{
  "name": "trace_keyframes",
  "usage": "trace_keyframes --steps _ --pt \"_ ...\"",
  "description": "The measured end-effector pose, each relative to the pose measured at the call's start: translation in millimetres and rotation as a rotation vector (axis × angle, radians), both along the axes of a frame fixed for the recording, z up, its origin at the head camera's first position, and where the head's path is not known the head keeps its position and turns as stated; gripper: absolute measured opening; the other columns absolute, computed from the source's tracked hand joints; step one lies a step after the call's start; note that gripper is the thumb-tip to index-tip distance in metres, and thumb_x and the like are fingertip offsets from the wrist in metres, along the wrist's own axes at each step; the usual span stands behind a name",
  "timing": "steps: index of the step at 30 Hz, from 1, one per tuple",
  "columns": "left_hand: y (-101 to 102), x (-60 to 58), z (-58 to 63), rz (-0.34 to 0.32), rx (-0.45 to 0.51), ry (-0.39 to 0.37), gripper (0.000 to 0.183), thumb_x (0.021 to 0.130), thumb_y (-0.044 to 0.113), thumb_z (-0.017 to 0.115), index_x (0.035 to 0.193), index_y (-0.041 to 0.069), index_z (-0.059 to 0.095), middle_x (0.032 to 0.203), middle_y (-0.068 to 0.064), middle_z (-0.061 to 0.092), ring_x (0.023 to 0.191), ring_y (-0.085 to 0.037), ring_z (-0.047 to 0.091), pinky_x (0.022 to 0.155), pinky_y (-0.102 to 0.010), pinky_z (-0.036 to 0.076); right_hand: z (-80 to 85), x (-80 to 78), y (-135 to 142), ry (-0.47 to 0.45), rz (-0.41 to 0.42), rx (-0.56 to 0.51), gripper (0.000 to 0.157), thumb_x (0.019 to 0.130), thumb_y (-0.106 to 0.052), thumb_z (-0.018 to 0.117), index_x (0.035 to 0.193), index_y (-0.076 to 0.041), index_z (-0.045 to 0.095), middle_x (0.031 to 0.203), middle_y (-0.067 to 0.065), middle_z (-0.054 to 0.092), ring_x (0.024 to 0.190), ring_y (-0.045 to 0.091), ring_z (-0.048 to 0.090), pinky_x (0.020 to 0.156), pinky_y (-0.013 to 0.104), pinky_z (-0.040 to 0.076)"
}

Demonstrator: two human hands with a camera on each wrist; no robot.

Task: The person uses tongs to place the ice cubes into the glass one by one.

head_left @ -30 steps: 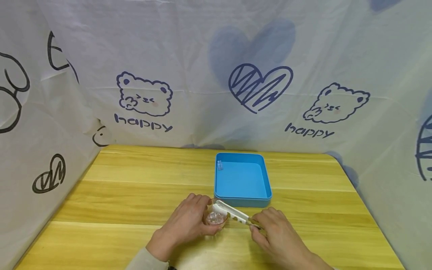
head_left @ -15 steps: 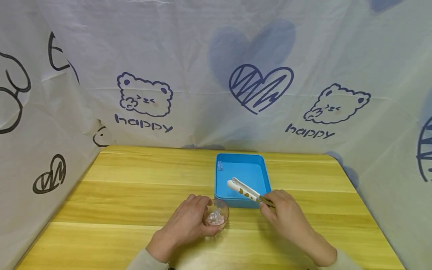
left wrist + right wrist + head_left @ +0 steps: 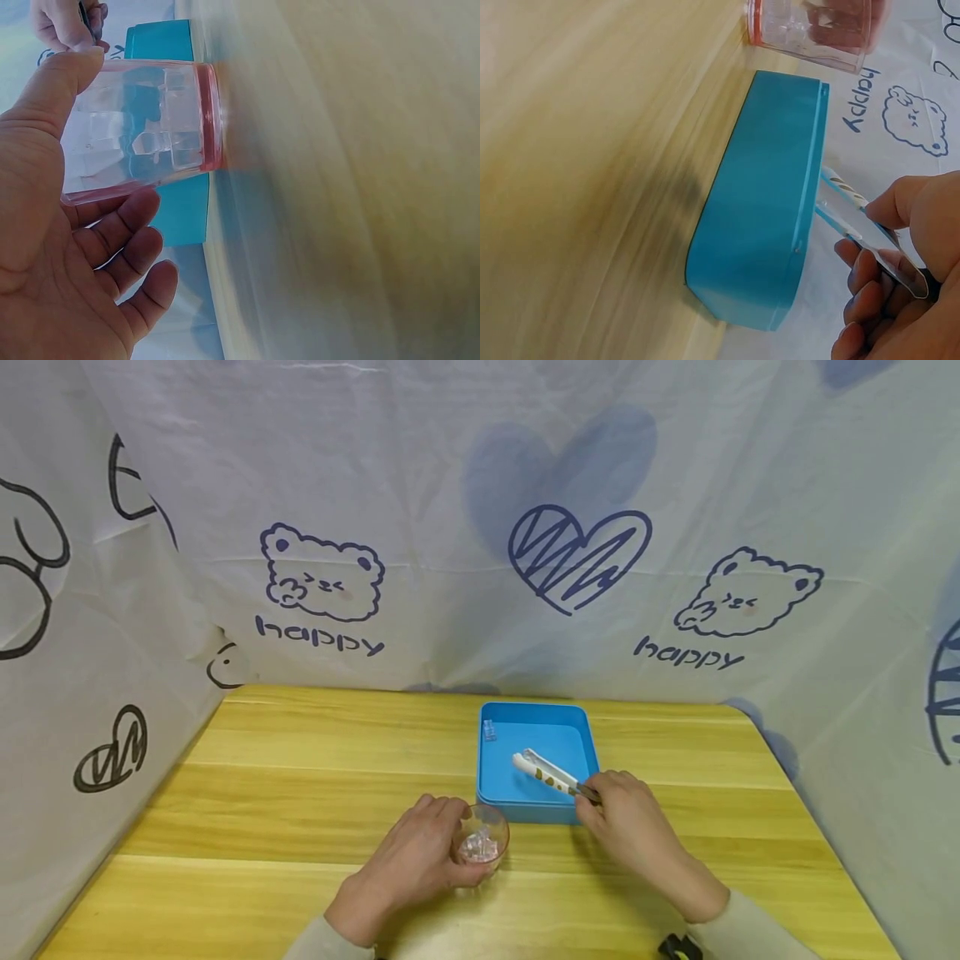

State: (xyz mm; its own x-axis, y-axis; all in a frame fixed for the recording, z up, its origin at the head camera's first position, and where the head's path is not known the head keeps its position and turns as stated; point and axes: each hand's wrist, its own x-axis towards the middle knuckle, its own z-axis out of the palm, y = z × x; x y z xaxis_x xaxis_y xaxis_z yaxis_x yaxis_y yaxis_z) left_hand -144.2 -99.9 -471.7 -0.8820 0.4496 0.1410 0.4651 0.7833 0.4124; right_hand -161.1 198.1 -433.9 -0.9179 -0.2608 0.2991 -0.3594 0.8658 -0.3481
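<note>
My left hand [image 3: 416, 852] holds a clear pinkish glass [image 3: 495, 821] by its sides, thumb and fingers on opposite walls. Clear ice-like cubes [image 3: 478, 846] lie at the bottom of this glass, which stands upright on the table. With my right hand [image 3: 626, 810] I grip white, brown-patterned tongs [image 3: 551, 777], whose tips hang over the blue box [image 3: 534, 812]. In the right wrist view the two tong arms [image 3: 842, 186] are spread apart, and the box wall hides their tips. A small clear cube piece [image 3: 489, 731] sits in the box's far left corner.
The wood-grain table [image 3: 315, 777] extends around the glass and box. A white printed cloth [image 3: 450, 527] hangs behind and at both sides of the table. The glass stands close to the box's front left corner.
My right hand has moved the tongs from over the glass, right and away from me, to over the blue box. The left hand and glass have stayed put.
</note>
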Motion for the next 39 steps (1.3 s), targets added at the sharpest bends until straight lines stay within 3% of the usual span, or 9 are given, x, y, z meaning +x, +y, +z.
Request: trace_keyframes --steps 14,23,39 --pt "0 0.1 -0.2 -0.002 0.022 -0.015 0.07 0.079 0.059 0.085 0.125 0.009 0.065 0.111 0.001 0.068 0.101 -0.014 0.053 0.091 -0.038 0.052 -8.8 -5.4 -4 -0.057 -0.012 0.009 0.019 0.095 -0.011 0.067 0.077 -0.015 0.062 0.076 -0.003 0.058 0.073 0.014 0.047 0.076 0.038 0.045" --pt "-1 -0.5 -0.8 0.0 0.021 -0.008 0.07 0.079 0.06 0.084 0.125 0.011 0.066 0.109 0.003 0.067 0.1 -0.014 0.053 0.088 -0.037 0.052 -11.1 -7.9 -5 -0.103 -0.009 0.03 0.026 0.096 -0.014 0.066 0.073 -0.015 0.054 0.07 -0.003 0.047 0.07 0.015 0.041 0.072 0.035 0.037" --pt "-1 -1.0 -0.5 -0.005 0.012 0.004 0.069 0.079 0.06 0.084 0.124 0.011 0.066 0.106 0.005 0.066 0.096 -0.012 0.051 0.084 -0.033 0.05 -13.1 -8.6 -6 -0.095 -0.009 0.027 0.025 0.096 -0.014 0.068 0.074 -0.015 0.056 0.07 -0.003 0.048 0.07 0.015 0.042 0.071 0.035 0.037"
